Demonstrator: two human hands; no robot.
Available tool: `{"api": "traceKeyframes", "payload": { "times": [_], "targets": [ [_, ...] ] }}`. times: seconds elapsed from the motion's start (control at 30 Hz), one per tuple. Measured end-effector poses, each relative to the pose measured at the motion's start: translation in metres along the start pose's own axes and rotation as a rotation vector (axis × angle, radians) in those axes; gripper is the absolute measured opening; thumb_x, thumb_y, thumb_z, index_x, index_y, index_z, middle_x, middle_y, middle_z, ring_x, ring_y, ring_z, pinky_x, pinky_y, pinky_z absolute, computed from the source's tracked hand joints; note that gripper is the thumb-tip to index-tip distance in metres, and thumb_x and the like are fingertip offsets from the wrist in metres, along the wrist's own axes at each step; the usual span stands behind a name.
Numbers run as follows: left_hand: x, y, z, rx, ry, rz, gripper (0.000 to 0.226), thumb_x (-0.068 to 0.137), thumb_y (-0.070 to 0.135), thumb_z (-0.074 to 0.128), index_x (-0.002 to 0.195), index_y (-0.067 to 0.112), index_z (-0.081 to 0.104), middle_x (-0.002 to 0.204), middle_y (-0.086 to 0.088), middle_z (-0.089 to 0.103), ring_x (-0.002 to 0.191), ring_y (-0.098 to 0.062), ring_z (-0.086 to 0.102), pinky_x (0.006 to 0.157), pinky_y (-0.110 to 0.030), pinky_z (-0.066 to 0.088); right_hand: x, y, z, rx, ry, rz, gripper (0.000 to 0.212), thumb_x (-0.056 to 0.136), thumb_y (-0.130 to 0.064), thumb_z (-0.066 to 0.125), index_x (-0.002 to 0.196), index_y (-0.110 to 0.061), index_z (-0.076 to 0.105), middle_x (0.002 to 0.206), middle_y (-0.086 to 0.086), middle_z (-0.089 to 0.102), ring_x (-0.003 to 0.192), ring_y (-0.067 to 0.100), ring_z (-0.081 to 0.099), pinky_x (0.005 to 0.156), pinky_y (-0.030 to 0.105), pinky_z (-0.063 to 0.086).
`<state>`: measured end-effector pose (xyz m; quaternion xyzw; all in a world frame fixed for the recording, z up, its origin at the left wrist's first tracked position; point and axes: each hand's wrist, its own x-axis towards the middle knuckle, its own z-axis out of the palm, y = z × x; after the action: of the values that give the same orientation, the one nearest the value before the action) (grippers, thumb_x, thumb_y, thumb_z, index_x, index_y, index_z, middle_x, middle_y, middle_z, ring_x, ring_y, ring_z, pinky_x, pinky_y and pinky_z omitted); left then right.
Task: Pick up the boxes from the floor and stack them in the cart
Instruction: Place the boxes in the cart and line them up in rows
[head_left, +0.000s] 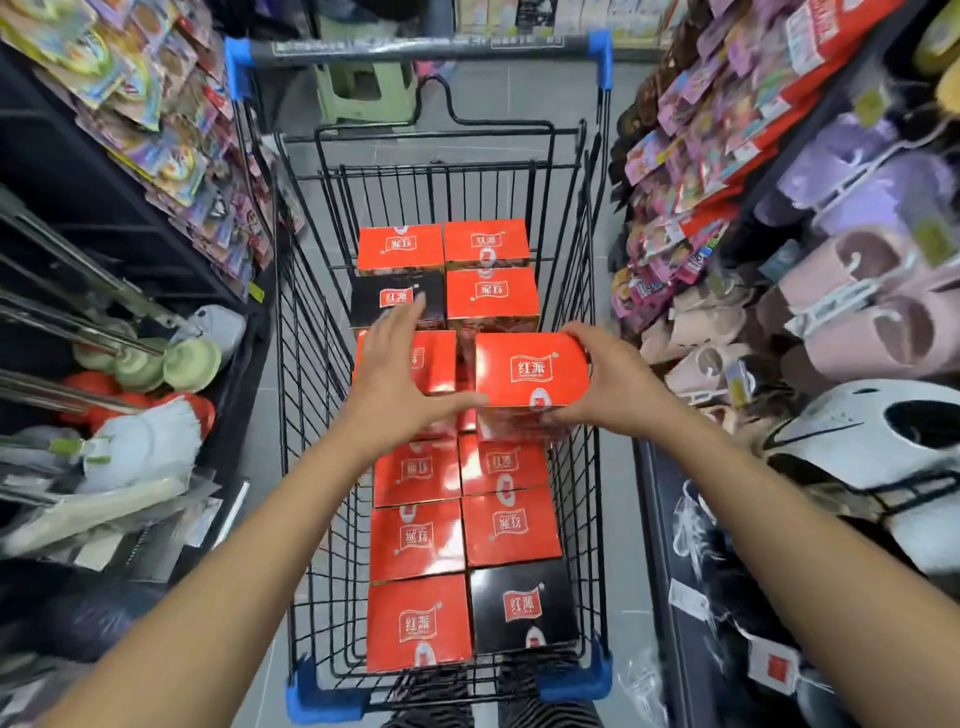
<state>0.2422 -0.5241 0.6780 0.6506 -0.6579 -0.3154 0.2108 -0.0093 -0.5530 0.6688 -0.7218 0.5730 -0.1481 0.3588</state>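
A black wire shopping cart (592, 291) with blue corners stands in a narrow shop aisle in front of me. Several red boxes (415, 540) and two black boxes (524, 608) with a red-and-white label lie side by side in it. My right hand (613, 384) grips the right side of a red box (530, 369) held above the middle of the cart. My left hand (395, 379) is spread out, its thumb touching that box's lower left edge, its fingers over another red box (436, 358).
Left shelves hold mops (140, 441), green plungers (192, 364) and hanging packets. Right shelves hold pink and purple slippers (872, 332) and packets. A green stool (363, 88) stands beyond the cart handle (415, 49). Grey floor shows on both sides of the cart.
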Motion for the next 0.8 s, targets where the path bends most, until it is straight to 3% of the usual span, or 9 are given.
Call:
{"api": "traceKeyframes", "payload": {
  "times": [0.07,0.13,0.27,0.37,0.43,0.57,0.73,0.8],
  "targets": [
    [0.011,-0.027,-0.001,0.004,0.154,-0.123,0.115,0.06,0.081,0.061,0.15,0.026,0.019,0.157,-0.004,0.023,0.145,-0.021,0.018,0.118,-0.046,0.018,0.011,0.006,0.012,0.004,0.025,-0.005,0.082,0.053,-0.028,0.092,0.123,-0.02,0.051,0.111,0.002,0.056,0.101,0.017,0.056,0.079,0.026,0.043],
    [0.022,-0.052,-0.001,-0.086,0.207,-0.238,0.11,0.064,0.085,0.057,0.147,0.021,0.025,0.151,-0.008,0.036,0.139,-0.026,0.032,0.113,-0.051,0.029,0.021,0.012,0.022,0.005,0.032,-0.019,0.084,0.053,-0.033,0.091,0.126,-0.022,0.05,0.112,0.0,0.055,0.103,0.017,0.055,0.085,0.029,0.046],
    [0.027,-0.073,0.008,-0.382,0.154,-0.474,0.103,0.076,0.065,0.065,0.151,0.018,0.012,0.15,-0.004,0.038,0.134,-0.022,0.042,0.11,-0.039,0.034,0.032,0.014,0.034,0.04,0.004,-0.003,0.096,0.058,-0.033,0.09,0.14,-0.023,0.041,0.123,-0.001,0.05,0.114,0.015,0.049,0.097,0.033,0.043],
    [0.026,-0.076,0.017,-0.607,0.146,-0.496,0.063,0.087,0.046,0.063,0.135,0.016,0.034,0.118,0.008,0.06,0.093,0.002,0.066,0.076,-0.019,0.054,0.034,0.015,0.036,0.126,-0.016,0.022,0.104,0.065,-0.023,0.088,0.15,-0.026,0.028,0.13,-0.01,0.044,0.116,0.008,0.046,0.1,0.028,0.043],
    [0.027,-0.077,0.02,-0.653,0.145,-0.472,0.051,0.09,0.041,0.06,0.133,0.022,0.04,0.11,0.009,0.064,0.087,-0.001,0.067,0.07,-0.02,0.054,0.031,0.014,0.039,0.242,-0.04,0.051,0.11,0.066,-0.028,0.087,0.152,-0.033,0.019,0.137,-0.013,0.045,0.119,0.005,0.049,0.102,0.029,0.044],
    [0.027,-0.078,0.017,-0.716,0.066,-0.453,0.049,0.088,0.046,0.059,0.131,0.026,0.047,0.112,0.003,0.069,0.096,-0.015,0.069,0.085,-0.038,0.054,0.023,0.007,0.064,0.36,0.023,0.109,0.122,0.057,-0.068,0.079,0.151,-0.045,0.004,0.152,-0.007,0.035,0.139,0.014,0.036,0.112,0.044,0.035],
    [0.028,-0.084,0.015,-0.731,0.014,-0.48,0.066,0.079,0.056,0.061,0.136,0.028,0.043,0.116,0.0,0.068,0.099,-0.019,0.069,0.084,-0.041,0.055,0.023,0.009,0.073,0.439,0.058,0.221,0.128,0.056,-0.081,0.069,0.152,-0.037,-0.006,0.159,-0.006,0.022,0.144,0.015,0.028,0.116,0.049,0.029],
    [0.032,-0.087,0.012,-0.768,0.002,-0.538,0.081,0.076,0.054,0.065,0.145,0.028,0.03,0.127,-0.002,0.062,0.1,-0.019,0.067,0.078,-0.036,0.054,0.027,0.012,0.069,0.492,0.034,0.255,0.121,0.06,-0.086,0.061,0.153,-0.036,0.001,0.159,-0.008,0.024,0.143,0.013,0.029,0.116,0.049,0.029]
  ]
}}
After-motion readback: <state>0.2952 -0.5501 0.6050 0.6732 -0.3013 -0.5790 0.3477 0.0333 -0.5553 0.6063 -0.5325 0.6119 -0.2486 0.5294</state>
